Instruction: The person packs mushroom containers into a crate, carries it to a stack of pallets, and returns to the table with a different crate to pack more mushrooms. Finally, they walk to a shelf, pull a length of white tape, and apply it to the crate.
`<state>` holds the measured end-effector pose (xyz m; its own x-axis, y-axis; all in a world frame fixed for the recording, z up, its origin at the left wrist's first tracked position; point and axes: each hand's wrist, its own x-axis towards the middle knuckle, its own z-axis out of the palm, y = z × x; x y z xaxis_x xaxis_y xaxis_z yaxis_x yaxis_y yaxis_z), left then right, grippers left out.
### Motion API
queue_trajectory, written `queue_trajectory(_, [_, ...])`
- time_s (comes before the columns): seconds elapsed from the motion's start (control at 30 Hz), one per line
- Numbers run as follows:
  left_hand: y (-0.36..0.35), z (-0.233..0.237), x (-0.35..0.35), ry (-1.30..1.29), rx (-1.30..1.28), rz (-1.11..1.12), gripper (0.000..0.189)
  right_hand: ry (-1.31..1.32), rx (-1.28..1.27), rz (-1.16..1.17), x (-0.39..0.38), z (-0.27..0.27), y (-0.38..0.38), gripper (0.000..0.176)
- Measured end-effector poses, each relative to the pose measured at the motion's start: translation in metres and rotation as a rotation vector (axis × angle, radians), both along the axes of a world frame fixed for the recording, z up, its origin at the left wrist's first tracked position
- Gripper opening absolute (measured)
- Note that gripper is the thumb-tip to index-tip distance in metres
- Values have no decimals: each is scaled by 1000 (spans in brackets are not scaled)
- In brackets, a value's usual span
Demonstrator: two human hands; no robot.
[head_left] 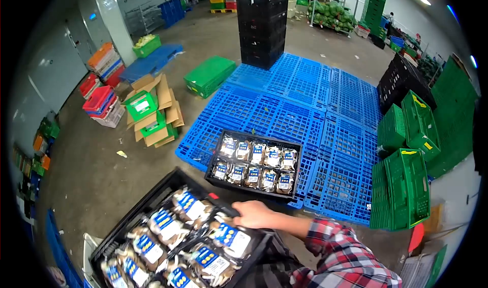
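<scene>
My right hand [254,215] is closed around the near right end of a black crate [148,195], its fingers hooked at the handle by a small red tag. This crate is tilted and held close in front of me. Inside lie several clear plastic packs [165,224] with blue and white labels, apparently mushrooms. My left hand is out of view. Just beyond my right hand, a second black crate [249,191] rests on the blue plastic pallets [343,186], with similar packs [253,175] in two rows.
A tall stack of black crates [262,29] stands on the pallets' far end. Green crates [401,186] line the right side. To the left are a closed green crate [209,76], cardboard boxes with green crates [152,110], and red and white crates [104,105].
</scene>
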<state>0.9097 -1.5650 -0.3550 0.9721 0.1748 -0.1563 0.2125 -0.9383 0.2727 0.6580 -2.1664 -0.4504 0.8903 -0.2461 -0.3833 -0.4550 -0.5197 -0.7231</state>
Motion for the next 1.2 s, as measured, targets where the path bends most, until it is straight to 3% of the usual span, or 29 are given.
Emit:
queue_trajectory(0.1, [-91, -56, 124, 52, -49, -244, 35, 111, 67, -270, -24, -33, -49, 38])
queue_trajectory(0.2, [-289, -70, 176, 175, -150, -446, 25, 207, 83, -490, -40, -74, -103, 37])
queue_trajectory(0.23, [-353, -78, 182, 211, -189, -451, 22, 78, 58, -585, -47, -97, -119, 35])
queue_trajectory(0.27, [-396, -79, 184, 256, -217, -475, 20, 176, 110, -664, -56, -99, -125, 35])
queue_trajectory(0.3, [-431, -97, 201, 164, -117, -677, 21, 230, 79, -691, -57, -102, -138, 34])
queue_trajectory(0.33, [-449, -144, 234, -51, -106, -930, 22, 292, 24, -754, -66, -100, -155, 34])
queue_trajectory(0.37, [-477, -189, 266, 212, -247, -759, 21, 251, -54, -810, -75, -112, -165, 34])
queue_trajectory(0.4, [-518, -223, 265, -67, -386, -1047, 21, 294, -96, -821, -86, -124, -177, 35])
queue_trajectory(0.43, [-576, -208, 241, 414, -482, -708, 18, 349, -128, -862, -95, -132, -189, 36])
queue_trajectory(0.47, [-569, -322, 322, 299, -536, -858, 12, 402, -144, -874, -99, -139, -200, 36])
queue_trajectory(0.5, [-591, -352, 321, 341, -610, -844, 10, 410, -125, -930, -95, -143, -195, 34])
queue_trajectory(0.53, [-619, -369, 303, 390, -665, -820, 10, 456, -136, -967, -99, -161, -199, 36])
queue_trajectory(0.6, [-684, -350, 243, 677, -797, -768, 28, 525, -213, -1075, -109, -193, -206, 39])
queue_trajectory(0.63, [-701, -379, 236, 657, -864, -787, 34, 544, -195, -1148, -110, -205, -209, 42])
queue_trajectory(0.67, [-717, -378, 221, 711, -810, -708, 37, 574, -215, -1162, -127, -240, -206, 42])
queue_trajectory(0.7, [-718, -420, 217, 667, -834, -755, 38, 563, -154, -1156, -145, -273, -203, 43])
queue_trajectory(0.73, [-719, -460, 213, 620, -858, -801, 40, 522, -69, -1172, -145, -271, -200, 51])
queue_trajectory(0.77, [-723, -476, 204, 521, -645, -796, 40, 415, -43, -1323, -157, -293, -193, 53])
queue_trajectory(0.8, [-733, -452, 192, 630, -665, -713, 40, 276, -100, -1300, -150, -289, -193, 56])
queue_trajectory(0.87, [-727, -450, 190, 701, -750, -714, 40, 145, -204, -1367, -136, -274, -181, 53])
queue_trajectory(0.9, [-716, -463, 184, 651, -845, -730, 40, 203, -199, -1507, -134, -270, -168, 47])
queue_trajectory(0.93, [-706, -476, 178, 598, -942, -748, 41, 471, -558, -1356, -162, -285, -138, 39])
queue_trajectory(0.97, [-700, -459, 177, 769, -994, -635, 44, 826, -462, -1386, -156, -277, -117, 39])
queue_trajectory(1.0, [-694, -438, 181, 932, -1050, -510, 47, 729, -50, -1889, -134, -282, -100, 39])
queue_trajectory(1.03, [-687, -431, 185, 731, -852, -694, 52, 819, 496, -1935, -101, -265, -99, 46])
queue_trajectory(1.07, [-677, -420, 183, 533, -636, -864, 57, 374, 808, -2280, -84, -280, -79, 68])
queue_trajectory(1.13, [-660, -397, 173, 462, -535, -829, 68, 290, 979, -2396, -42, -305, -78, 83])
queue_trajectory(1.2, [-635, -405, 152, 569, -354, -797, 68, -230, 1308, -2331, 20, -308, -101, 77])
